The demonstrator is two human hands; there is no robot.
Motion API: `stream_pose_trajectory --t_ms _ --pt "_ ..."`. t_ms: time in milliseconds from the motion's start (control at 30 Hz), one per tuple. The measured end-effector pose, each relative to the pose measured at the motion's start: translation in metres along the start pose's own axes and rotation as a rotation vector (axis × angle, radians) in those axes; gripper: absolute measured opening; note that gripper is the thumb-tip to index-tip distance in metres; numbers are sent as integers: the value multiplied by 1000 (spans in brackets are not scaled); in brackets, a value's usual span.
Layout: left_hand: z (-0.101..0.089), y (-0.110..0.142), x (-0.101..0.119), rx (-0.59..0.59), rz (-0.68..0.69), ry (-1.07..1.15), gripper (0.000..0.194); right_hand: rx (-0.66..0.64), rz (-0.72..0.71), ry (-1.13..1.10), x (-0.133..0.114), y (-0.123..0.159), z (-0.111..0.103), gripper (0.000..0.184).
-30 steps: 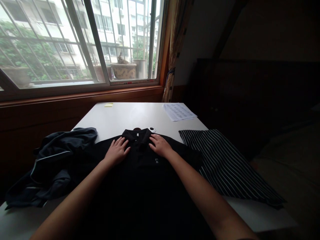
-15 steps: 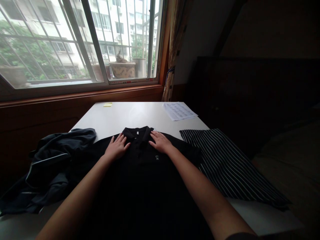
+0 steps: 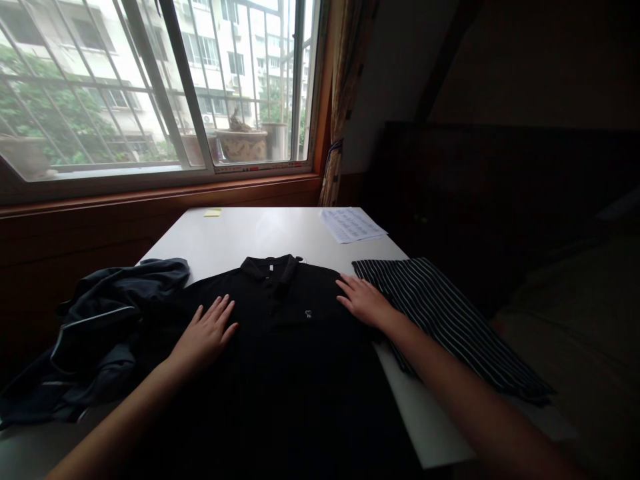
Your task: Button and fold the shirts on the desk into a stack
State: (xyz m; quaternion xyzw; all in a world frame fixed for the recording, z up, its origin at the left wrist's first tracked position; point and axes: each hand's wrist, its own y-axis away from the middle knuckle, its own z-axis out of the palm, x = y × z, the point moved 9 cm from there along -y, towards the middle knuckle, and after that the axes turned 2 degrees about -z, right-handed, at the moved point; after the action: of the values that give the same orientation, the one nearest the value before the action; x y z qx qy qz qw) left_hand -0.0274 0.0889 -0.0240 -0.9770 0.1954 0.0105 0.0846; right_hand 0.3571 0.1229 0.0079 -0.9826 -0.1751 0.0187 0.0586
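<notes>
A black polo shirt [image 3: 295,373] lies spread out with its collar toward the window and a small light emblem on the chest. My left hand [image 3: 205,331] rests flat on its left chest area, fingers stretched out. Over at the right shoulder, near the sleeve, my right hand [image 3: 364,298] lies with fingers extended on the cloth. Neither hand grips anything. Just beyond my right hand is a black-and-white striped garment [image 3: 450,320], laid flat. Left of the shirt sits a crumpled dark garment [image 3: 105,327] with white piping.
The white table [image 3: 260,230] carries all the clothes. At its far end are printed papers [image 3: 353,225] on the right and a yellow sticky note [image 3: 213,213] on the left. A barred window [image 3: 150,87] and a curtain [image 3: 338,120] stand behind it.
Both hands have left the collar. My left hand has slid left and toward me, my right hand outward to the right shoulder. The view has shifted slightly.
</notes>
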Motion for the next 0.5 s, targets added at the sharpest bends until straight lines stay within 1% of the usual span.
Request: stream_pose_trajectory --t_ms 67,133,200,233,267,300,367,400,433,500 --pt "-4 20 12 13 77 16 60 19 102 41 28 16 -19 52" --pt "-7 35 21 34 124 21 60 27 251 82 57 31 -37 48" --pt "-9 43 24 51 133 15 60 4 367 57 78 45 -46 44" --pt "-9 46 25 54 133 12 60 -15 377 11 82 50 -47 41" --pt "-8 47 24 55 133 10 60 -33 345 -49 80 54 -47 37" --pt "-8 48 24 54 134 8 60 -48 285 -110 74 56 -46 33" --pt "-7 48 22 50 136 7 61 -82 150 -206 55 61 -44 27" --pt "-7 48 21 49 136 7 61 -109 107 -236 45 65 -42 25" --pt "-7 47 21 47 140 8 61 -142 84 -257 37 69 -39 24" --pt "-9 47 21 46 149 12 61 -195 81 -267 25 76 -34 25"
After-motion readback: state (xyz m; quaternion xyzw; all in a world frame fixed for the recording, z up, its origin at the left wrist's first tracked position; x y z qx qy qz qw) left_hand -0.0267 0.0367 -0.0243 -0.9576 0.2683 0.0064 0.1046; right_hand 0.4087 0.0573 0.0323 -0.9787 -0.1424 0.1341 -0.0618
